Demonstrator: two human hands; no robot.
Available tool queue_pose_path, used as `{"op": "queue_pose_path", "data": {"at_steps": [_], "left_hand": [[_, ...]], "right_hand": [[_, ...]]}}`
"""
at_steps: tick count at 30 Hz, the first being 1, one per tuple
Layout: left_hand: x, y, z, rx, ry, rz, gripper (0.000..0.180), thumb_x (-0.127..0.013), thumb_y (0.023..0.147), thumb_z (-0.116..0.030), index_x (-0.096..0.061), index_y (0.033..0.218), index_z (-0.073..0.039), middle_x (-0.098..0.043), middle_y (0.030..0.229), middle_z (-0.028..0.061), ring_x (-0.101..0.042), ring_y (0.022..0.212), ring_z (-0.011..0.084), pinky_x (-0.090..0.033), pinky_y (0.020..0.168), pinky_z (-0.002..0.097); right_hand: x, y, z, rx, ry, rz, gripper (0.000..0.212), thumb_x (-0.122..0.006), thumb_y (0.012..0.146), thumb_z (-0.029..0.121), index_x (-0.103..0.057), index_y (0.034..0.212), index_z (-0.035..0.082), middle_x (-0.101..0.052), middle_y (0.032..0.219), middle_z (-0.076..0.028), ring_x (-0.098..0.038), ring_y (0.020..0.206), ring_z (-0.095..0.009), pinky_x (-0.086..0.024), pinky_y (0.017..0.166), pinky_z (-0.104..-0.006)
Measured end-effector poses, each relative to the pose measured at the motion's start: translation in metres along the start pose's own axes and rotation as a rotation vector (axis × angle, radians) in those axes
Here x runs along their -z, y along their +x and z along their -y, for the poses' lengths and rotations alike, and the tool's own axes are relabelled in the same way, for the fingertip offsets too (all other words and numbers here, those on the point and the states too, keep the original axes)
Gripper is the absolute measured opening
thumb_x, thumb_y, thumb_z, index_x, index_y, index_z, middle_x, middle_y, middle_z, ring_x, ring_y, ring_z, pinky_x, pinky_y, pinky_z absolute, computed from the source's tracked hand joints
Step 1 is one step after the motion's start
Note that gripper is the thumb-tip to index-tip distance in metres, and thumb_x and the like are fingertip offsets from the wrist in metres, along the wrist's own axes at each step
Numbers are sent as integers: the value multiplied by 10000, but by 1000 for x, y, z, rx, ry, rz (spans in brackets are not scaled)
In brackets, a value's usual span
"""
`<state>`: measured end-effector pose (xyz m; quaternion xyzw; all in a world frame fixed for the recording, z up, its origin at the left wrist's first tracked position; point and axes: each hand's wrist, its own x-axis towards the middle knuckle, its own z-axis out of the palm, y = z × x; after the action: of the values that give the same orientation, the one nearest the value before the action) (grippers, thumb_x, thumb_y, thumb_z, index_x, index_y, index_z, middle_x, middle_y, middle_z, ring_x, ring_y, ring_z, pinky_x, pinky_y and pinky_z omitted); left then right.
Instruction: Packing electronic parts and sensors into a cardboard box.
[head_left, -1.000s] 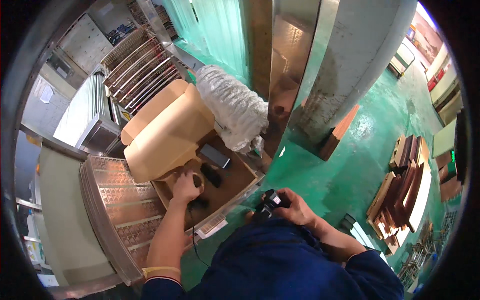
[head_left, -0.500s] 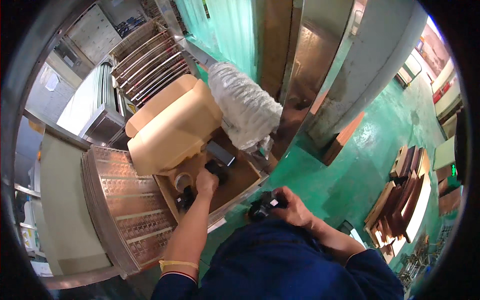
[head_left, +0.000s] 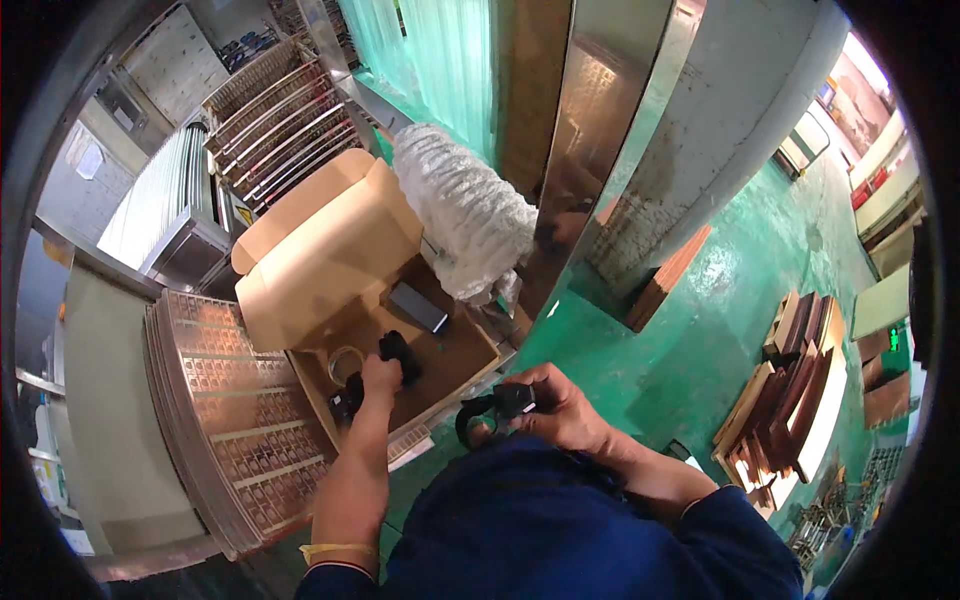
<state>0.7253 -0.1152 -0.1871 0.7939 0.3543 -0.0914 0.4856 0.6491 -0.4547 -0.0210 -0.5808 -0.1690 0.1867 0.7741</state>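
An opened brown cardboard box (head_left: 455,378) holds several things. Inside it, my left hand (head_left: 381,380) is closed on a black object (head_left: 398,352) whose kind I cannot make out. A roll of tape (head_left: 345,364) and another small black device (head_left: 346,398) lie beside that hand, at the box's left side. Farther back rests a dark grey rectangular block (head_left: 418,307). Outside the box, in front of my body, my right hand (head_left: 568,412) grips a small black device with a strap (head_left: 512,400); the strap loops out to the left.
A bubble-wrap roll (head_left: 465,205) lies behind the box. Stacked copper-coloured panels (head_left: 245,400) stand at its left, with a metal rack (head_left: 280,125) beyond. A big grey pillar (head_left: 690,140) rises at right. Wooden boards (head_left: 790,390) are piled on the green floor (head_left: 640,390).
My right hand has turned its black device, so the strap loop now shows. My left hand stays in the box with the black object, which has tilted. The whole view has shifted slightly.
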Motion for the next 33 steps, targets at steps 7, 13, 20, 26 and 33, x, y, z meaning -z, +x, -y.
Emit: {"op": "queue_pose_path", "data": {"at_steps": [7, 13, 20, 26, 33], "left_hand": [[-6, 8, 19, -276, 234, -90, 422, -639, 806, -196, -653, 1164, 28, -704, 996, 249, -673, 923, 390, -513, 835, 453], [-12, -2, 14, -333, 253, -103, 430, -720, 789, -223, -659, 1126, 37, -710, 922, 227, -710, 868, 327, -535, 772, 409], [-7, -65, -45, -826, 145, -249, 429, -692, 871, -117, -602, 1279, -17, -678, 1117, 223, -674, 1020, 344, -525, 894, 387], [33, -193, -152, -769, -324, 722, 328, -690, 919, -36, -657, 1245, -21, -616, 1105, 46, -578, 888, 89, -483, 714, 261], [42, -208, -169, -908, 24, 771, 330, -736, 912, -88, -663, 1227, -19, -604, 1085, 46, -586, 915, 111, -480, 755, 254]], "right_hand": [[3, -4, -2, -62, 203, -17, 439, -749, 893, -12, -480, 1230, 71, -633, 1097, -62, -648, 963, -165, -564, 806, -349], [1, -6, 5, -17, 297, -56, 422, -741, 895, -24, -490, 1220, 69, -628, 1077, -60, -647, 922, -163, -565, 779, -349], [-5, -11, 10, -25, 32, -210, 467, -729, 897, -19, -525, 1312, 49, -658, 1092, -96, -665, 935, -158, -555, 789, -331], [-22, -5, 69, -257, -498, -211, 444, -789, 848, 121, -610, 1238, 9, -699, 941, -145, -692, 856, -208, -554, 751, -362], [-20, -9, 60, -22, -675, -124, 455, -805, 806, 132, -632, 1208, 7, -682, 959, -193, -694, 846, -349, -555, 745, -418]]}}
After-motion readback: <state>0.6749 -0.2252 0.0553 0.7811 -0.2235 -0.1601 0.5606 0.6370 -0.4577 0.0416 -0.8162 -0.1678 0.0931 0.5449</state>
